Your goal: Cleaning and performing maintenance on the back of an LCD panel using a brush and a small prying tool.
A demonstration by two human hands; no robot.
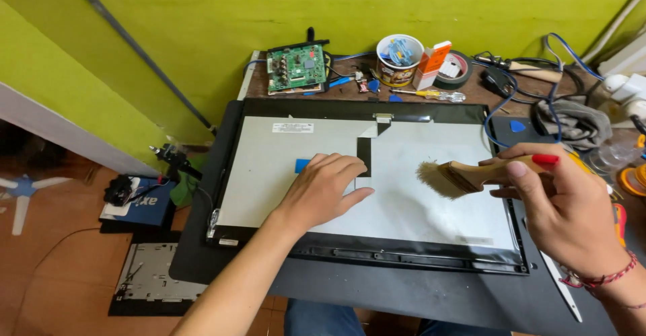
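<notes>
From your head camera, the display panel point(404, 201) lies flat, back side up, filling the middle of the workbench point(377, 289). Your left hand point(323, 188) rests palm down on the panel's pale grey back, fingers spread and loose, gripping nothing; its fingertips touch the panel just beside the black tape strip point(364, 156) that runs down from the panel's top edge. A blue patch point(302, 166) on the panel peeks out at the left of that hand.

Your right hand point(562, 205) is closed around the wooden handle of a paintbrush point(464, 176). The bristles point left and hang over the right half of the panel; whether they touch it cannot be told.

Between your two hands the panel's surface is bare, and its lower half is bare too. Beyond the panel's top edge sit a green circuit board point(296, 68), a cup point(398, 60), an orange and white box point(431, 65), a tape roll point(457, 69) and a screwdriver point(431, 94). Past the panel's right edge lie blue cables point(558, 47) and a grey cloth point(572, 122). The panel's left edge overhangs the floor.
</notes>
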